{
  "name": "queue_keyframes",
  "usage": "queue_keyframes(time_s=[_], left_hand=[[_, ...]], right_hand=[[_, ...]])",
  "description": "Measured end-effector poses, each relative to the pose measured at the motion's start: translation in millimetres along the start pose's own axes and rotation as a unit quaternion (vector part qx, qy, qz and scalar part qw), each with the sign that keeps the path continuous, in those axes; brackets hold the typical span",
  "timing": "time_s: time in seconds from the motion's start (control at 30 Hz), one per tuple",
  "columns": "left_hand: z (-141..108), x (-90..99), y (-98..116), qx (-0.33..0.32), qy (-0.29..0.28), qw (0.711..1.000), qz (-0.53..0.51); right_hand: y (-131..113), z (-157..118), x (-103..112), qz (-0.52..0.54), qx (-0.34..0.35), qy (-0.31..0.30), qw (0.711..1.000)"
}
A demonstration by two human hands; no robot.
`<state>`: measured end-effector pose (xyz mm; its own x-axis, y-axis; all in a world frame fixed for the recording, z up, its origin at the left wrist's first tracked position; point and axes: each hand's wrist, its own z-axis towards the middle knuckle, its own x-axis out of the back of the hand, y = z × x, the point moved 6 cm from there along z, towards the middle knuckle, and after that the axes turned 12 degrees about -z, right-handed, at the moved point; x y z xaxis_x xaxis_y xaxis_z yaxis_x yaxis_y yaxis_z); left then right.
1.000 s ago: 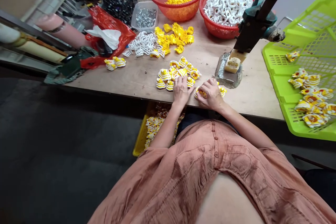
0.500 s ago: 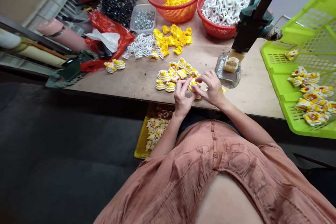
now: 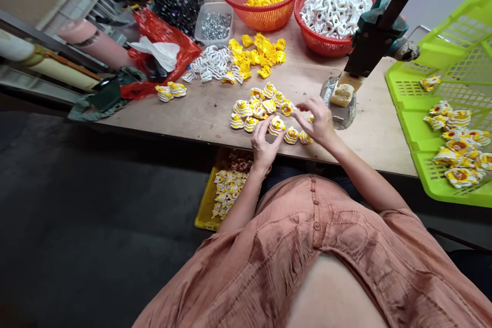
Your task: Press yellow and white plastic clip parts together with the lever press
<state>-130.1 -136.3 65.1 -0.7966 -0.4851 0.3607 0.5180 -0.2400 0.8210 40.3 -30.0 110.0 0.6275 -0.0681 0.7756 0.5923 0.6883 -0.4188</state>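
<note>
My left hand (image 3: 264,147) is at the front edge of the workbench, thumb and forefinger curled around a small yellow-and-white striped plastic piece (image 3: 277,125) with a red spot. To its right, my right hand (image 3: 318,122) is raised slightly with thumb and forefinger apart and nothing visible between them. Two more striped pieces, one of them a striped piece (image 3: 291,136) standing on the wood, lie below my right fingers. Behind my left hand sits a cluster of similar striped pieces (image 3: 258,105).
A press (image 3: 369,43) with a pale block (image 3: 343,95) stands right of my hands. Behind are loose yellow parts (image 3: 257,54), white wavy parts (image 3: 210,64), a tub of metal bits (image 3: 216,25) and red baskets (image 3: 261,15). A green crate (image 3: 418,159) is at right, a yellow crate (image 3: 203,215) below.
My hands have moved apart; the right one has drawn back to the right from the striped piece. Pieces it covered on the bench now show. The view has shifted slightly.
</note>
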Motion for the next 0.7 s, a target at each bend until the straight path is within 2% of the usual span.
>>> queue_keyframes(time_s=[0.07, 0.17, 0.23, 0.3, 0.37, 0.47, 0.6, 0.67, 0.7], left_hand=[[-5.4, 1.5, -17.8, 0.015, 0.001, 0.999, 0.028], [-12.0, -2.9, -38.9, 0.039, -0.02, 0.997, 0.063], [-13.4, -6.2, -43.6, 0.046, -0.042, 0.996, 0.07], [-11.9, -4.8, -39.0, 0.034, -0.047, 0.997, 0.058], [-7.4, 1.6, -29.6, 0.021, -0.017, 0.999, 0.024], [4.3, 5.0, -20.5, 0.048, 0.02, 0.994, -0.096], [23.0, -17.5, -18.8, 0.124, -0.032, 0.947, -0.296], [27.9, -23.9, -16.8, 0.134, -0.039, 0.938, -0.317], [28.6, -24.1, -14.4, 0.126, -0.035, 0.943, -0.307]], right_hand=[[16.5, 16.3, -16.1, -0.031, -0.016, -0.041, 0.999], [25.3, 39.6, -49.9, -0.085, -0.015, -0.139, 0.986], [26.3, 50.2, -68.2, -0.116, -0.024, -0.201, 0.972], [28.1, 56.2, -76.3, -0.125, -0.043, -0.233, 0.963], [30.9, 57.2, -73.9, -0.103, -0.064, -0.229, 0.966], [27.8, 49.2, -57.9, -0.004, -0.063, -0.165, 0.984], [0.8, 23.8, -26.3, 0.127, 0.04, -0.057, 0.989], [-10.6, 11.6, -13.4, 0.163, 0.071, -0.049, 0.983], [-12.7, 7.8, -7.8, 0.178, 0.064, -0.048, 0.981]])
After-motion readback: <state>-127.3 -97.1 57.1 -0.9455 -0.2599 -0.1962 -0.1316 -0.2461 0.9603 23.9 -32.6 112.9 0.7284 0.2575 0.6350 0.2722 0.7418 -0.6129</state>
